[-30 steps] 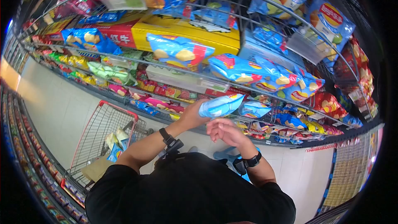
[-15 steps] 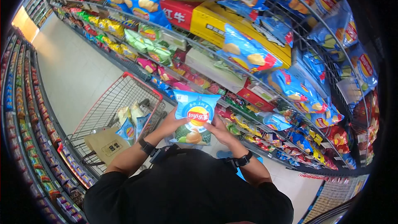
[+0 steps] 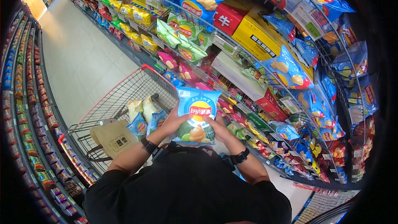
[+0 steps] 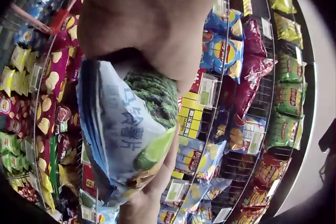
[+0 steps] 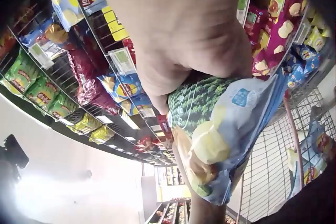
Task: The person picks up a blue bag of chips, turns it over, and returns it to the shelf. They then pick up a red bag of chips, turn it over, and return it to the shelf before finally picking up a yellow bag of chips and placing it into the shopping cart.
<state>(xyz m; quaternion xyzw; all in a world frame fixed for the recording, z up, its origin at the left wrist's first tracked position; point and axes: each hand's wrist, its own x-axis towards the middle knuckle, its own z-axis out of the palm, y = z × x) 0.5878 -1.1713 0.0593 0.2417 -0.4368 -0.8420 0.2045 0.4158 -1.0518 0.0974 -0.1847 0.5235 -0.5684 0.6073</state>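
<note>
A light-blue bag of potato chips (image 3: pixel 195 130) is held upright in front of the body, its printed front with a red and yellow logo facing up to the head camera. My left hand (image 3: pixel 176 125) grips its left side, thumb lying on the front. On the opposite side my right hand (image 3: pixel 218 128) holds it the same way, thumb pressing near the logo. The fingers behind the bag are hidden in the head view. Both wrist views show the bag's lower part, the left wrist view (image 4: pixel 134 129) with its folded side edge and the right wrist view (image 5: pixel 210 134) with pictured chips.
A wire shopping cart (image 3: pixel 124 84) stands at the left, holding a brown paper bag (image 3: pixel 114 138) and several chip bags (image 3: pixel 143 118). Along the right runs a wire shelf (image 3: pixel 232 60) full of snack bags and boxes. Another stocked shelf (image 3: pixel 39 112) lines the far left.
The chip bag came away from near the shelf, held by the left hand, then turned face up as the right hand took its other side. The head view swung left toward the cart.
</note>
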